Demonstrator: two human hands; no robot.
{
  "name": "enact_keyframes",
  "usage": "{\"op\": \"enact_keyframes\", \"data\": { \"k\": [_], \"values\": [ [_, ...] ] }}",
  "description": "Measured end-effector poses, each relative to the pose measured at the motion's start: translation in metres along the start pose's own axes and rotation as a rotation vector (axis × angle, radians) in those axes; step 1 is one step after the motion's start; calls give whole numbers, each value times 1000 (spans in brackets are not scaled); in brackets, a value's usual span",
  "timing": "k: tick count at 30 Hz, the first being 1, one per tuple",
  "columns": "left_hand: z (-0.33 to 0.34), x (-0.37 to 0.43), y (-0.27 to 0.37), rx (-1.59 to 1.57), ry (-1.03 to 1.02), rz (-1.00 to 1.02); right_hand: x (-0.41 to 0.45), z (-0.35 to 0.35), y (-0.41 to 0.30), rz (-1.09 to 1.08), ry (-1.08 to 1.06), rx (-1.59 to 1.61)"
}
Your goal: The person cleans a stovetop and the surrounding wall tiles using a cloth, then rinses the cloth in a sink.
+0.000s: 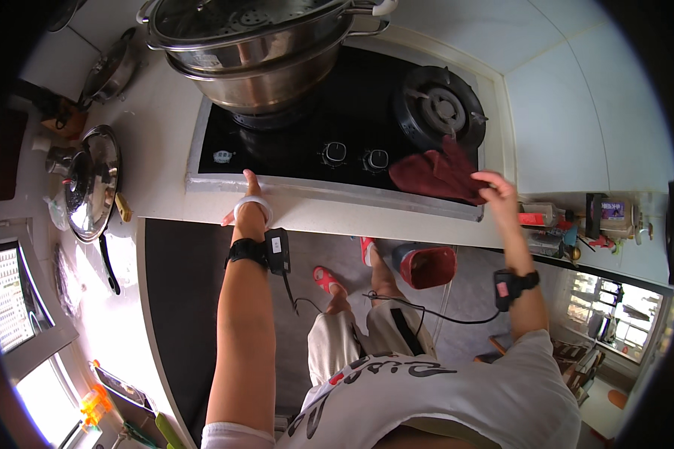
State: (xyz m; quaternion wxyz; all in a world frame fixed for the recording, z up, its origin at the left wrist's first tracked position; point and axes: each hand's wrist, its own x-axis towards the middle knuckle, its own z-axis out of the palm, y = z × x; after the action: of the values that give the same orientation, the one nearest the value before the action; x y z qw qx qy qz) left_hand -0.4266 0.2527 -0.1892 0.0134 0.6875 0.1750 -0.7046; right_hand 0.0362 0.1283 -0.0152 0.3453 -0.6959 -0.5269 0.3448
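Note:
A dark red cloth (441,171) lies crumpled on the front right corner of a black glass gas hob (292,151), beside the right burner (443,109). My right hand (497,188) is at the cloth's right end, fingers bent; whether they pinch it cannot be told. My left hand (247,205) rests on the counter's front edge left of the knobs, fingers apart, holding nothing, a white bangle at the wrist. Two control knobs (335,152) sit near the hob's front. A stacked steel steamer pot (258,73) with a glass lid stands on the left burner.
A lidded pan (92,185) and a smaller pan (109,73) are on the left counter. Bottles and jars (545,216) stand at the right. A red bin (429,268) is on the floor below. Cables hang from both wrist devices.

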Motion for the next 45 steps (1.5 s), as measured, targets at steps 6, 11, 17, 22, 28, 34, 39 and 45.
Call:
{"op": "enact_keyframes", "data": {
  "k": [6,11,17,22,28,34,39,45],
  "values": [
    [-6,29,6,-73,-48,-11,18,123,80,-234,-274,-639],
    [-4,15,4,-83,-85,-5,97,160,34,-140,-410,-292],
    [-14,2,0,-98,-73,-5,147,204,-42,-135,-619,-660],
    [-8,8,-3,-173,-129,-36,122,217,-42,-427,-593,-702],
    [-46,-17,-1,-25,-126,70,124,174,-30,-538,-765,-662],
    [-6,3,-3,18,-300,118,107,193,-56,-713,-826,-701],
    [-13,4,1,47,-303,60,89,201,-66,-718,-793,-819],
    [-12,-29,4,174,-52,76,58,214,-50,-769,-593,-783]
  ]
}}
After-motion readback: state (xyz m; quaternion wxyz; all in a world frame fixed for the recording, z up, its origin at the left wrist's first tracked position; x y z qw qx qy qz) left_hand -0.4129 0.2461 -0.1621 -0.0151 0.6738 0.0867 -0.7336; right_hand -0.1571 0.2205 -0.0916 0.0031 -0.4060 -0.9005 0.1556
